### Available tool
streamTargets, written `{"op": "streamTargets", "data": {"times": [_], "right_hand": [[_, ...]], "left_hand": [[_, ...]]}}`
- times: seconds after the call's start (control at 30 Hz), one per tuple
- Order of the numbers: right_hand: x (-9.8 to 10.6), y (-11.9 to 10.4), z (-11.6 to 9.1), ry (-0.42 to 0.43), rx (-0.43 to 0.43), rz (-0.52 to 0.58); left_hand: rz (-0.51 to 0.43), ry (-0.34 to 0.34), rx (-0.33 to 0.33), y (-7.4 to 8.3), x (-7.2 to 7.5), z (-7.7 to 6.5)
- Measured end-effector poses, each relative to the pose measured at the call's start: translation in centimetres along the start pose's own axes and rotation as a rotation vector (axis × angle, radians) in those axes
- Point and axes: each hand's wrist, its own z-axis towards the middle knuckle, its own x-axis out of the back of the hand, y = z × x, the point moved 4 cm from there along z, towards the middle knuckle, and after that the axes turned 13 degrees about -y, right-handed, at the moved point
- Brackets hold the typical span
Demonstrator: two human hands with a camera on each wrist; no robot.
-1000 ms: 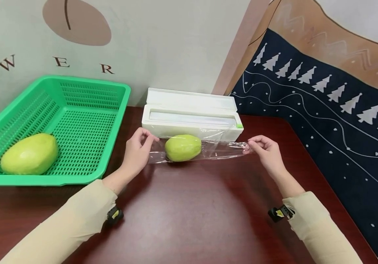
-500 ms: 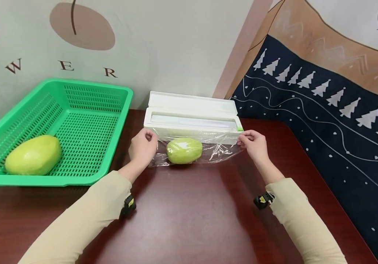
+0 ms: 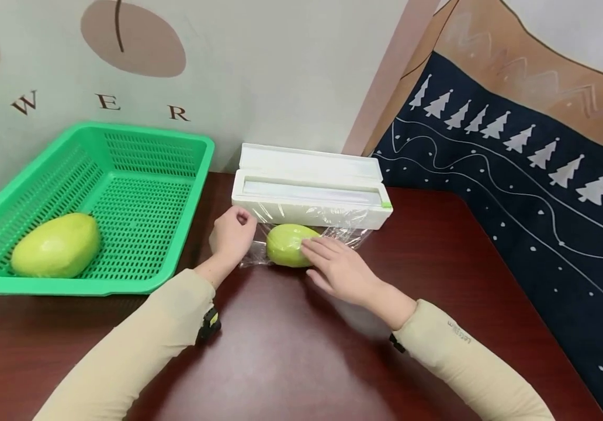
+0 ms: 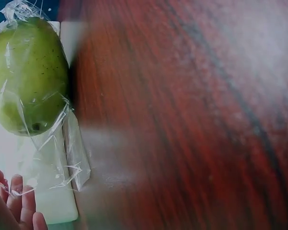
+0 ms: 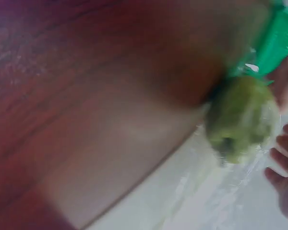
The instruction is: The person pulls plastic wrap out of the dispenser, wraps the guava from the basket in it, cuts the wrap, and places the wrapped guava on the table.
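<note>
A yellow-green papaya [image 3: 283, 245] lies on the table in clear cling film [image 3: 253, 254], in front of the white film box. At its left, my left hand [image 3: 231, 235] pinches the film's edge between thumb and fingers. The left wrist view has the papaya [image 4: 32, 72] with film stretched and creased over its skin and bunched at its far end. My right hand [image 3: 339, 270] lies over the fruit's right end, fingers straight and holding nothing. Blurred in the right wrist view, the papaya [image 5: 242, 117] has those spread fingers close beside it.
The white cling film box [image 3: 312, 214] stands against the wall with its lid up and a green slider at its right end. On the left, a green basket [image 3: 184, 216] holds another papaya [image 3: 58, 245]. The dark red table [image 3: 291, 351] ends at a printed cloth on the right.
My right hand has let go of the film's right end and moved left onto the papaya. My left hand moved slightly right, then stayed, still pinching the film.
</note>
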Motion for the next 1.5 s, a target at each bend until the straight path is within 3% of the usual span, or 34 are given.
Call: {"op": "streamTargets", "data": {"times": [0.07, 0.13, 0.2, 0.3, 0.37, 0.43, 0.53, 0.63, 0.83, 1.03, 1.3, 1.5], "right_hand": [[-0.9, 0.2, 0.2, -0.096, -0.093, 0.052], [-1.3, 0.8, 0.3, -0.125, -0.166, 0.113], [-1.5, 1.4, 0.4, -0.122, -0.191, 0.166], [-1.4, 1.8, 0.7, -0.109, -0.191, 0.227], [-1.2, 2.1, 0.9, -0.103, -0.198, 0.293], [-1.2, 2.5, 1.1, -0.101, -0.217, 0.378], [-1.3, 3.2, 1.2, -0.085, -0.249, 0.533], [-1.6, 4.0, 1.2, -0.055, -0.262, 0.633], [-2.8, 5.3, 1.2, -0.019, -0.287, 0.721], [-3.7, 6.5, 1.6, -0.092, -0.342, 0.902], [-4.6, 6.9, 2.2, -0.134, -0.304, 0.710], [-5.3, 7.4, 2.6, -0.130, -0.324, 0.700]], "left_hand": [[-0.016, 0.007, -0.022, 0.2, 0.0, -0.2], [-0.047, 0.051, -0.087, 0.7, 0.1, -0.5], [-0.085, 0.138, -0.216, 1.5, 0.5, -1.0], [-0.085, 0.230, -0.489, 3.2, 0.9, -2.1], [-0.007, 0.160, -0.640, 4.3, 0.4, -2.8], [0.114, -0.003, -0.716, 4.9, -0.5, -3.2], [0.286, -0.244, -0.710, 4.7, -2.2, -3.3], [0.339, -0.336, -0.678, 4.0, -3.1, -2.7], [0.244, -0.385, -0.695, 3.3, -3.7, -1.2], [0.220, -0.419, -0.650, 2.7, -4.0, -0.1], [0.276, -0.426, -0.659, 2.6, -4.0, 0.6], [0.282, -0.427, -0.664, 2.9, -3.7, 0.7]]}}
